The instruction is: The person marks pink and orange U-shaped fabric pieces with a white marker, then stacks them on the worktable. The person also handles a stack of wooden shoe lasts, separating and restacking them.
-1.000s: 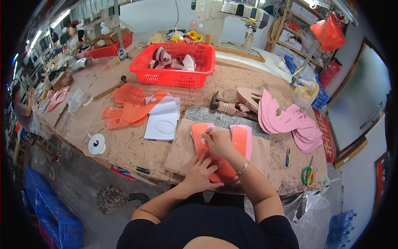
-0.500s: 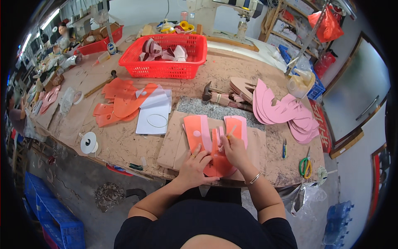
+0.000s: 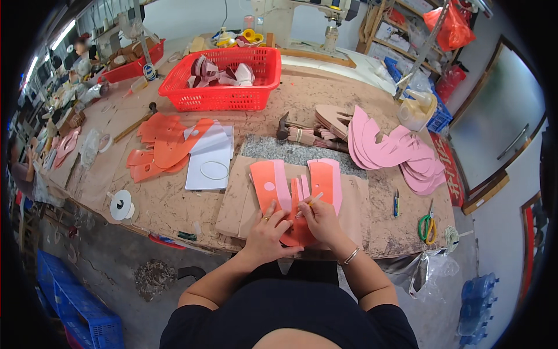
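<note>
An orange U-shaped template (image 3: 323, 174) lies over a pink sheet piece (image 3: 281, 180) on a brown board (image 3: 237, 198) in front of me. My left hand (image 3: 268, 231) rests with its fingers spread on the template's left side and lower curve. In my right hand (image 3: 323, 222) is a slim pale and yellow pen (image 3: 317, 198), pinched between thumb and fingers. Its lower end points down at the template's middle slit; the exact tip is too small to make out. Narrow pink strips show in that gap.
Behind the board lies a speckled stone slab (image 3: 264, 149), with a hammer (image 3: 283, 125) beyond. Pink cut pieces (image 3: 378, 139) are stacked at right, near scissors (image 3: 428, 225). Orange templates (image 3: 174, 139), white paper (image 3: 204, 168) and a thread spool (image 3: 121, 205) lie left. A red basket (image 3: 221, 99) stands behind.
My right hand with the pen has moved down and slightly left along the template's middle. The left hand still presses the template. The whole view has shifted slightly.
</note>
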A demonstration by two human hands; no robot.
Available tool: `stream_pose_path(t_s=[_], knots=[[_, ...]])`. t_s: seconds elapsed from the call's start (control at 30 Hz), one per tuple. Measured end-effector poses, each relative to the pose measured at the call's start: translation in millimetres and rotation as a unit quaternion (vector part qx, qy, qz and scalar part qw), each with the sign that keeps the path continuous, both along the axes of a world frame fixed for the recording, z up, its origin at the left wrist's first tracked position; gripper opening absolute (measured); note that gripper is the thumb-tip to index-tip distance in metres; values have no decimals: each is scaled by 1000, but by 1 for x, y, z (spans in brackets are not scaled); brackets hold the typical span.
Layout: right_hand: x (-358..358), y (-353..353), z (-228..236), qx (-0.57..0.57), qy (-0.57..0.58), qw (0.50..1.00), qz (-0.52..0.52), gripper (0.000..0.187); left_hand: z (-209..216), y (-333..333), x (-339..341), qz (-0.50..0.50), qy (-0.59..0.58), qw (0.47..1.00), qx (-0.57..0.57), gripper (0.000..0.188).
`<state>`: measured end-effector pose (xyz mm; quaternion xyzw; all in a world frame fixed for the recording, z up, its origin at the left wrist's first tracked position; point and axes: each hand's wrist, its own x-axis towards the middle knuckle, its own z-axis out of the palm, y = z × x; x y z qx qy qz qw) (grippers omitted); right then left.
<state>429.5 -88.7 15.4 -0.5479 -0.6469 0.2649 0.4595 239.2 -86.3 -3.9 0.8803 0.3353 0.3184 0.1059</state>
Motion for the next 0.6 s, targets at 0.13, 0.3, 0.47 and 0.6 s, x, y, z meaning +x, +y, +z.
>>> stream_pose_path(t_s=[0.13, 0.3, 0.47, 0.6], knots=[[32, 14, 16, -25, -48, 991, -122, 29, -4, 0, -3, -4, -24, 1000, -1, 63], [68, 44, 3, -63, -3, 988, -141, 28, 1, -1, 0, -9, -2, 1000, -5, 62], [53, 53, 12, -22, -52, 994, -90, 28, -3, -1, -1, -4, -7, 1000, -11, 62], [50, 49, 16, 3, -145, 984, -99, 27, -8, -1, 0, -9, -23, 1000, -12, 62]])
